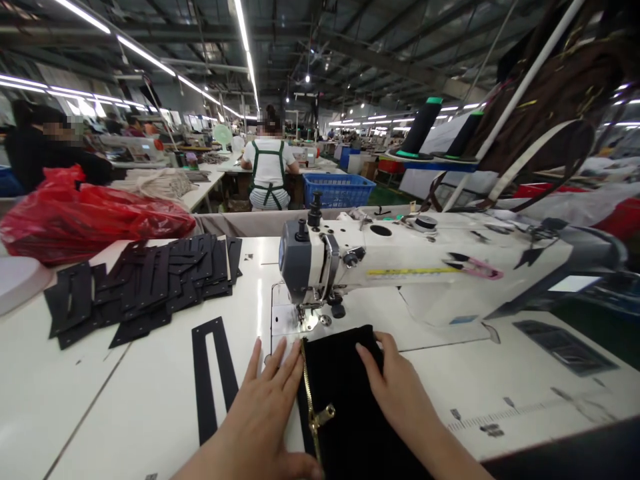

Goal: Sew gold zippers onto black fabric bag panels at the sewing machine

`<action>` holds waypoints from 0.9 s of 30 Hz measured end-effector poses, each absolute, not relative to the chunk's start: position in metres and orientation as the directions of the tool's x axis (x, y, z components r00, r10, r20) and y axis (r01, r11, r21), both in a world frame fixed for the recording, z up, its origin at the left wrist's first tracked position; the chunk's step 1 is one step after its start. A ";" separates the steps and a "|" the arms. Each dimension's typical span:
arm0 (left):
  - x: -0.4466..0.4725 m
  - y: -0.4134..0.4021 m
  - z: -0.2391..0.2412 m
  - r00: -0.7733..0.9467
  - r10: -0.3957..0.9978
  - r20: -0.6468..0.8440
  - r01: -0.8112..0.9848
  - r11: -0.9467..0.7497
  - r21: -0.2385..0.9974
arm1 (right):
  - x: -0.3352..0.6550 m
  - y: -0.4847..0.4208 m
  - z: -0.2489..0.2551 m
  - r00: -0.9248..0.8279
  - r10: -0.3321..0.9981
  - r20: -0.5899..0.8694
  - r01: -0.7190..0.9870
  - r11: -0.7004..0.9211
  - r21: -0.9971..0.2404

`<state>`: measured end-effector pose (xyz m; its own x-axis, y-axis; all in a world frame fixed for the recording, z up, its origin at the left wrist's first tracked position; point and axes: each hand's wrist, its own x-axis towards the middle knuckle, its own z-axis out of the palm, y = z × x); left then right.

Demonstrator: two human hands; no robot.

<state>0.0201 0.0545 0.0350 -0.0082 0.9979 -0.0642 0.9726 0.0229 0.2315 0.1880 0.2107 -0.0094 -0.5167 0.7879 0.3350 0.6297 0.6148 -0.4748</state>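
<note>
A piece of black fabric (345,393) with a gold zipper (313,407) along its left edge lies on the white table in front of the sewing machine (400,267). My left hand (265,407) lies flat beside the zipper, fingers stretched out and spread, fingertips on the fabric's left edge. My right hand (395,387) rests flat on the black fabric, fingers extended toward the needle area (307,313). Neither hand grips anything.
A long black slotted frame piece (213,380) lies left of my left hand. A heap of similar black pieces (145,287) and a red plastic bag (85,213) sit further left. Pink snips (475,267) lie on the machine. Other workers sit at tables beyond.
</note>
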 end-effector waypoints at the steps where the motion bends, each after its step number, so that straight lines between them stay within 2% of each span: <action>1: 0.019 0.056 0.034 -0.013 0.998 -0.067 0.971 0.029 0.238 | 0.188 0.214 -0.012 -0.533 0.779 0.329 0.664 0.627 -0.408; 4: 0.017 0.059 0.032 -0.018 0.998 -0.064 0.968 0.034 0.248 | 0.189 0.222 -0.017 -0.558 0.771 0.308 0.737 0.631 -0.243; 7: 0.017 0.059 0.030 -0.016 0.998 -0.065 0.970 0.031 0.240 | 0.194 0.217 -0.014 -0.556 0.750 0.358 0.756 0.635 -0.156; 11: 0.018 0.058 0.031 -0.010 0.995 -0.096 0.972 0.032 0.231 | 0.213 0.198 -0.009 -0.616 0.627 0.476 0.693 0.720 -0.051; 15: 0.019 0.058 0.033 -0.003 0.994 -0.107 0.973 0.028 0.229 | 0.229 0.192 -0.005 -0.727 0.550 0.411 0.639 0.762 0.111; 17: 0.019 0.058 0.033 -0.002 0.995 -0.104 0.974 0.026 0.225 | 0.224 0.190 0.003 -0.731 0.524 0.436 0.632 0.761 0.145; 19: 0.020 0.059 0.032 -0.004 0.995 -0.103 0.975 0.027 0.222 | 0.211 0.185 0.014 -0.776 0.452 0.440 0.529 0.847 0.063; 20: 0.020 0.059 0.032 -0.008 0.994 -0.107 0.975 0.031 0.219 | 0.203 0.181 0.019 -0.811 0.411 0.417 0.439 0.898 -0.029; 22: 0.021 0.060 0.033 -0.017 0.992 -0.125 0.977 0.044 0.210 | 0.187 0.173 0.025 -0.882 0.355 0.310 0.290 0.927 -0.238; 24: 0.022 0.060 0.034 -0.018 0.989 -0.146 0.978 0.047 0.204 | 0.176 0.165 0.027 -0.920 0.344 0.187 0.257 0.892 -0.373; 25: 0.022 0.060 0.034 -0.015 0.988 -0.152 0.978 0.046 0.203 | 0.174 0.162 0.026 -0.927 0.343 0.152 0.262 0.881 -0.395; 27: 0.022 0.060 0.036 -0.011 0.987 -0.159 0.978 0.043 0.203 | 0.176 0.156 0.026 -0.938 0.302 0.173 0.227 0.908 -0.353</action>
